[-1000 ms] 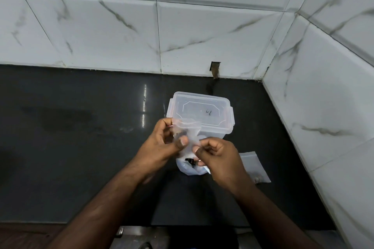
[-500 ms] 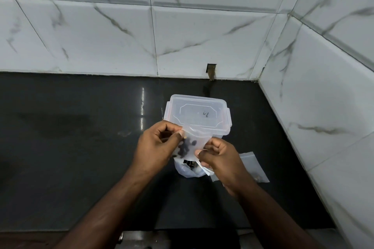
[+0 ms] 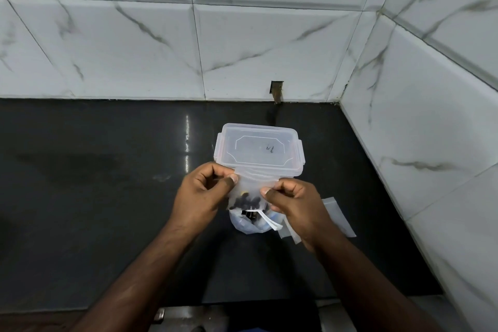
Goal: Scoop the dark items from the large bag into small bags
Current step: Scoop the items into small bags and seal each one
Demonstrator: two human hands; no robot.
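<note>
Translucent plastic small bag of lumpy dark items, pinched by both hands.

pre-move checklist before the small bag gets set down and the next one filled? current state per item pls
1. Small bag gripped on both sides: ok. Left hand and right hand each pinch a top corner.
2. Dark items inside the small bag: ok, settled at its bottom.
3. Small bag mouth sealed: cannot tell, the thumbs cover the strip.
4. Large bag open and reachable: ok, it sits on the counter just under the hands.
5. Scoop to hand: ok, a white handle sticks out of the large bag.
6. Spare small bags ready: ok, lying flat by the right hand.
</note>
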